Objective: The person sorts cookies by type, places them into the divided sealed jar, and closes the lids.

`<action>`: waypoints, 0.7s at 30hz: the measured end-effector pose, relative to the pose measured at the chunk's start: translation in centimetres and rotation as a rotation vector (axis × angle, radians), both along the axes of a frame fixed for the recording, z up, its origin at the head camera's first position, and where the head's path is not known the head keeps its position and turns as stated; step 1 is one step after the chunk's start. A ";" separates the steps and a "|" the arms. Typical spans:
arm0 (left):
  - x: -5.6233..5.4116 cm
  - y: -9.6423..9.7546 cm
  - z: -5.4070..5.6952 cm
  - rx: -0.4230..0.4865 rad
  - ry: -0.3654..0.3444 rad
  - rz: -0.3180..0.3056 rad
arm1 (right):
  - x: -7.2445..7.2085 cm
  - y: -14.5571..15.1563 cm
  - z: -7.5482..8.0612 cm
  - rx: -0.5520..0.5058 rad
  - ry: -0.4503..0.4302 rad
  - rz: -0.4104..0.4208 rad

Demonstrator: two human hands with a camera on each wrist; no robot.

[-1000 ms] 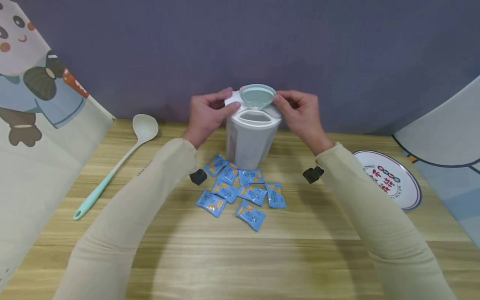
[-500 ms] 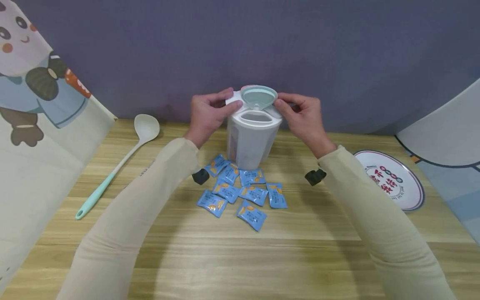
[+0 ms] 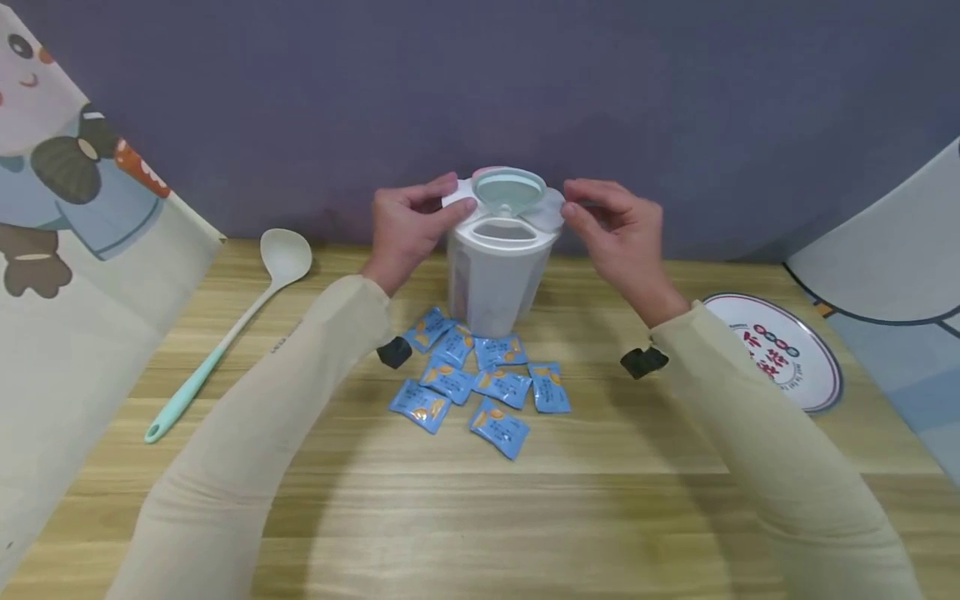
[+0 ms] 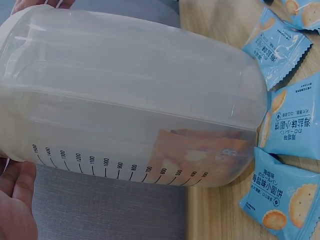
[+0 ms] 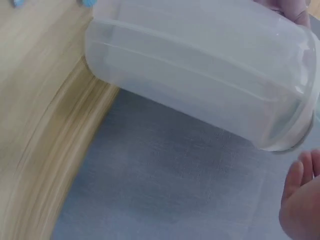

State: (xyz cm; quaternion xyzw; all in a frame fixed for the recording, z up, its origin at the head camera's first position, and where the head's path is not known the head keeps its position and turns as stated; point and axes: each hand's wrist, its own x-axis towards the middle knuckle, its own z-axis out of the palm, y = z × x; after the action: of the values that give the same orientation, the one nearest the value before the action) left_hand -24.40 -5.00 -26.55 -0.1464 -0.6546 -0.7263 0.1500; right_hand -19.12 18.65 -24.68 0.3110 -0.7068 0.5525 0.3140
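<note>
A translucent storage canister [image 3: 495,283] stands upright near the back wall, with a white lid [image 3: 550,212] and a raised, round pale-green flip cap [image 3: 510,192]. My left hand [image 3: 407,227] grips the lid's left edge, thumb on top. Just off the lid's right edge is my right hand [image 3: 624,237], its fingers loosely bent with nothing between them; the right wrist view shows a small gap below the lid. Through the canister wall, the left wrist view shows an orange packet [image 4: 200,155] at the bottom, beside printed measuring marks. Several blue cracker packets [image 3: 502,388] lie in front of the canister.
On the left of the wooden table [image 3: 480,533] lies a ladle [image 3: 286,257] with a pale-green handle. A white plate [image 3: 813,367] with red lettering sits at the right, partly behind the right sleeve. A grey-blue wall panel [image 3: 480,83] rises behind the canister.
My right hand has let go of the flip cap's rim and moved slightly right. The cap stays raised, and the left hand keeps its hold on the lid.
</note>
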 end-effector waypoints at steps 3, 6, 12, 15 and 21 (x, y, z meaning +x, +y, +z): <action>0.9 -0.1 0.7 0.004 -0.005 0.002 | 0.7 0.6 -0.4 0.015 0.017 -0.059; 1.5 -0.2 1.1 0.001 -0.001 -0.001 | 1.7 1.5 -1.7 0.115 -0.064 -0.111; 1.8 -0.3 1.3 -0.001 0.001 0.002 | 2.5 3.6 -6.2 0.375 -0.298 -0.038; 1.9 -0.3 1.3 0.005 0.003 0.005 | 2.9 4.1 -7.9 0.475 -0.388 0.007; 1.2 -0.2 0.8 -0.010 -0.004 0.003 | 3.9 4.8 -10.4 0.632 -0.505 0.090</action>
State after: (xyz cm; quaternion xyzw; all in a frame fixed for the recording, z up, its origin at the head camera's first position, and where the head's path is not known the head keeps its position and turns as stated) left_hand -23.21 -5.22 -25.78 -0.1448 -0.6586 -0.7232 0.1493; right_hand -15.23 23.48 -35.05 0.2772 -0.8823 0.3804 -0.0048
